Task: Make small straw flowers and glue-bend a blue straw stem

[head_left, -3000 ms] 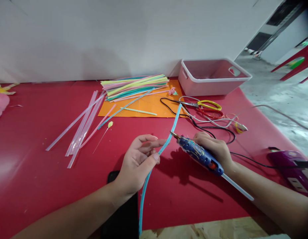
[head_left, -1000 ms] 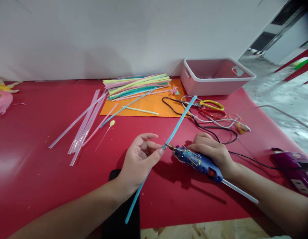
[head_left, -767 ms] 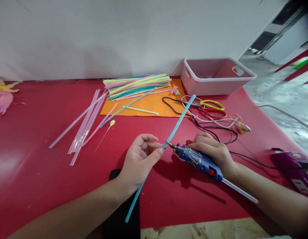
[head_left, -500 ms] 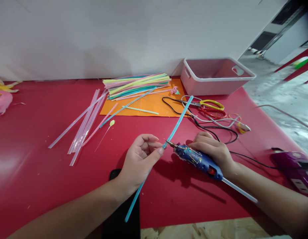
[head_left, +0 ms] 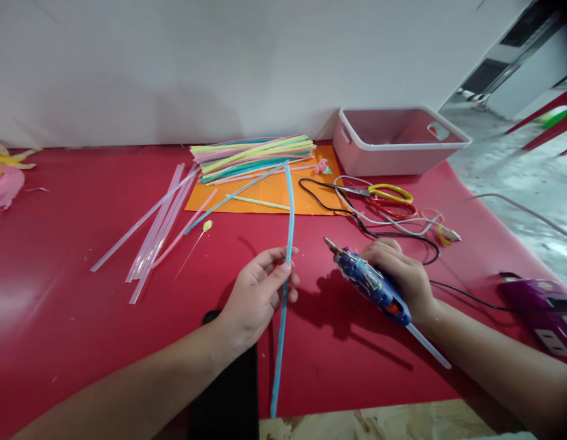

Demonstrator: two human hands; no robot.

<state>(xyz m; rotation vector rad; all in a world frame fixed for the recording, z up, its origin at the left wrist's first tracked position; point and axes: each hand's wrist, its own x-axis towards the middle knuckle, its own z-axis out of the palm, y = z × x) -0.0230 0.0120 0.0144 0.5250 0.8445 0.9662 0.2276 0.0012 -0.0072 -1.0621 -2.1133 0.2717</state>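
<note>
A long light-blue pipe cleaner [head_left: 290, 226] is pinched near its middle between the thumb and fingers of my left hand [head_left: 260, 296]. It stands nearly upright in view, slightly bent at the hand. My right hand [head_left: 402, 275] is wrapped round the handle of a blue glue gun [head_left: 368, 278], its nozzle pointing up and left, apart from the pipe cleaner. A clear glue stick [head_left: 429, 346] sticks out of the gun's back end. Dried glue strands cover the gun's front. Left of my left hand lies a small yellow tuft on a thin wire [head_left: 207, 226].
Many coloured pipe cleaners [head_left: 256, 156] lie on an orange sheet [head_left: 210, 200]. Glue sticks [head_left: 159, 232] lie to the left, a black phone [head_left: 228, 391] beneath my left arm. Scissors [head_left: 391, 194], cables [head_left: 393, 235], a pink basket [head_left: 388, 160] and a purple power strip [head_left: 535, 311] are on the right.
The glue gun's nozzle has moved right, away from the pipe cleaner. My left hand has turned the pipe cleaner from slanting right to nearly upright.
</note>
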